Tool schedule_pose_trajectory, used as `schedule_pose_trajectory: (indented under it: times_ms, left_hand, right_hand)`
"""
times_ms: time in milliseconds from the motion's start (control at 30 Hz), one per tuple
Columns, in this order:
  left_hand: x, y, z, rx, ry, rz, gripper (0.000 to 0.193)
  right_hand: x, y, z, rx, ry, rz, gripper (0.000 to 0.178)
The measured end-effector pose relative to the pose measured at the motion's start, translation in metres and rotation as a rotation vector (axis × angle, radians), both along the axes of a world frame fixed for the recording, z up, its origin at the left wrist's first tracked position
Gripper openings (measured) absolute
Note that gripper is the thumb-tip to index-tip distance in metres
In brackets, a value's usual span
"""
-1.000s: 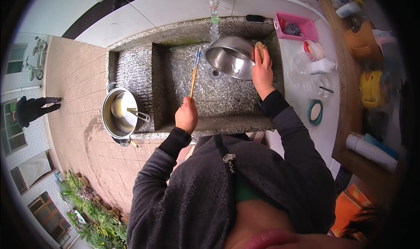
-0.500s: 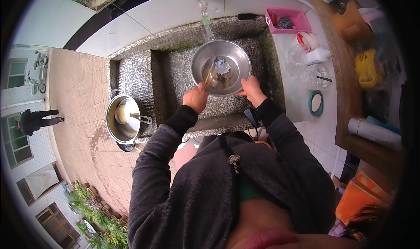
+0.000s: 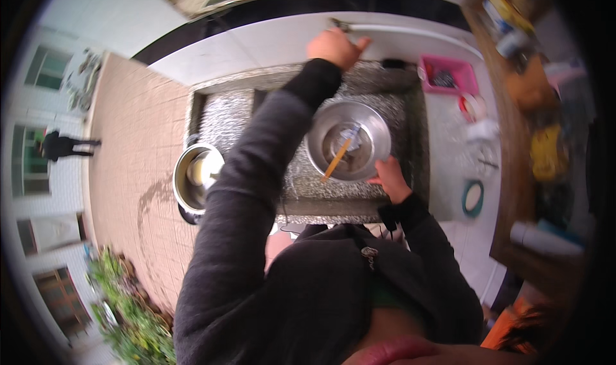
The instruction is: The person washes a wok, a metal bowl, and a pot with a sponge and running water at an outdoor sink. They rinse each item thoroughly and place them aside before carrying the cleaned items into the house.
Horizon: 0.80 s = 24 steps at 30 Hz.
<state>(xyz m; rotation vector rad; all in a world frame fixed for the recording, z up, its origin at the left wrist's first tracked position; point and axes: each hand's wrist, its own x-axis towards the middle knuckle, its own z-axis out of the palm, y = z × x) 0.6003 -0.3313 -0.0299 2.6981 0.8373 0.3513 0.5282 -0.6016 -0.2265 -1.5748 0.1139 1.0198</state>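
My left hand (image 3: pixel 337 49) is raised to the tap (image 3: pixel 340 25) on the wall behind the sink, thumb apart; its other fingers are mostly hidden at the tap. Below, a round steel bowl (image 3: pixel 316 134) sits in the speckled stone sink (image 3: pixel 292 209). My right hand (image 3: pixel 393 180) grips its near right rim. Light wooden chopsticks (image 3: pixel 337 160) lean across the bowl's near rim, their far ends by a crumpled, clear bluish-white piece (image 3: pixel 350 134) whose kind I cannot make out.
A steel pot (image 3: pixel 181 182) stands on the sink's left edge, partly behind my left sleeve. On the right ledge are a pink basket (image 3: pixel 471 76), a roll of tape (image 3: pixel 473 107) and a teal ring-shaped thing (image 3: pixel 473 198). Another person (image 3: pixel 61 145) stands far off at the left.
My left hand has let go of the chopsticks and moved up to the tap. The chopsticks now rest on the bowl's rim. My right hand still holds the bowl; the whole view has shifted.
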Motion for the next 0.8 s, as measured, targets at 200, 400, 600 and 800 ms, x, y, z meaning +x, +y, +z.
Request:
schedule_pose_trajectory:
  times_ms: [200,400,600,800]
  left_hand:
    - [0.021,-0.007,-0.012,0.078,0.187,0.012,0.026]
    - [0.01,0.007,-0.016,-0.053,0.078,-0.108,0.032]
    - [-0.063,0.046,0.023,-0.287,-0.147,-0.105,0.084]
    - [-0.295,0.144,0.038,-0.331,-0.168,0.133,0.036]
  right_hand:
    - [-0.01,0.035,-0.002,0.155,0.047,0.091,0.031]
    - [-0.018,0.08,0.0,0.207,0.096,0.125,0.033]
    - [-0.029,0.122,0.009,0.267,0.103,0.152,0.031]
    - [-0.048,0.18,0.013,0.297,0.153,0.169,0.03]
